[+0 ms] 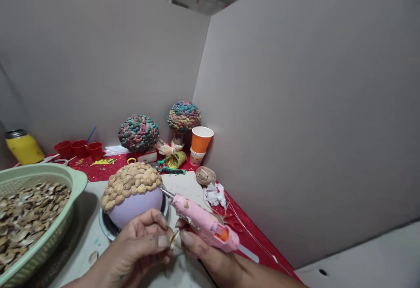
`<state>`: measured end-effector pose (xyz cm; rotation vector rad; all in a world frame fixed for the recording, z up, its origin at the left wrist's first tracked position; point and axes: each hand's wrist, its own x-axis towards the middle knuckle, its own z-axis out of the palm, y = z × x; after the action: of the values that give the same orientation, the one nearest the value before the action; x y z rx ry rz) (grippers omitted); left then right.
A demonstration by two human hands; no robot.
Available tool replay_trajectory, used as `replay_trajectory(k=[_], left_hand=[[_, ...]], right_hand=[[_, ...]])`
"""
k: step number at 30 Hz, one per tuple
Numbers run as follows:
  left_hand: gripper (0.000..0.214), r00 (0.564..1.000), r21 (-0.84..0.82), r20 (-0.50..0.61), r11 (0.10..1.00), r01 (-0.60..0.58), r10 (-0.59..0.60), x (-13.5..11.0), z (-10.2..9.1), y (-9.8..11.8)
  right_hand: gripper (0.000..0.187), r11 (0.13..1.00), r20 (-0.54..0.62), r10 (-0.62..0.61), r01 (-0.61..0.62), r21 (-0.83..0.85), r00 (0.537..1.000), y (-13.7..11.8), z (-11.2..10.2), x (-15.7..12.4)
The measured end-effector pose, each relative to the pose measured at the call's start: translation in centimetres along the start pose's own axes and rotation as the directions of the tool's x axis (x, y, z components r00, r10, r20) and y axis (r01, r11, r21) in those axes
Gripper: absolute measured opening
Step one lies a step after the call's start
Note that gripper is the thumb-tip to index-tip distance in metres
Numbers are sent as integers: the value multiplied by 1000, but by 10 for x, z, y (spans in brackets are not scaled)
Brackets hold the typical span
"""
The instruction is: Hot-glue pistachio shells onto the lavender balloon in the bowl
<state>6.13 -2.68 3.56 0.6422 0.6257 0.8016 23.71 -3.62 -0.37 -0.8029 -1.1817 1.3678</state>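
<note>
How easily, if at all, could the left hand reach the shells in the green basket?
Probably yes: the shells lie in an open-topped basket on that side, with nothing apparent blocking the way, though the left hand already holds a shell piece.

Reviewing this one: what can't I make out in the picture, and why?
All in the head view:
Glue gun: its grip, hidden by the right hand.
Purple ball: its lower front, partly behind the left hand.
Shell: partly covered by that same hand.
Green basket: its left side, cut off by the left edge.
Red cups: their contents, too small to tell.
</note>
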Motion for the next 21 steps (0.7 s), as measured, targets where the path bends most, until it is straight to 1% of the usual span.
replay_trajectory(k=[3,4,7,9,14,18,21], left_hand=[[21,999,30,48,1000,3,-5,0,-3,-1],[21,998,35,61,999,5,-7,-1,-4,0],[19,997,31,73,999,5,-8,-1,-5,-1],[20,997,34,80,999,12,-14,-1,-6,-1],[31,994,45,98,998,37,-42,4,-12,-4],[27,993,39,114,999,37,-41,6,-15,-5],[30,990,48,135,998,28,-34,8,-18,-7]], right_hand=[[28,997,174,-18,31,-71,985,-13,6,3],[27,995,200,-20,39,-93,980,-16,7,3],[29,990,206,-23,52,-135,978,-19,9,5],[31,990,214,-25,54,-130,977,-18,9,5],[39,993,244,-35,62,-102,969,-18,9,7],[36,969,220,-33,85,-232,975,-23,10,10],[33,960,225,-33,93,-264,974,-22,10,10]])
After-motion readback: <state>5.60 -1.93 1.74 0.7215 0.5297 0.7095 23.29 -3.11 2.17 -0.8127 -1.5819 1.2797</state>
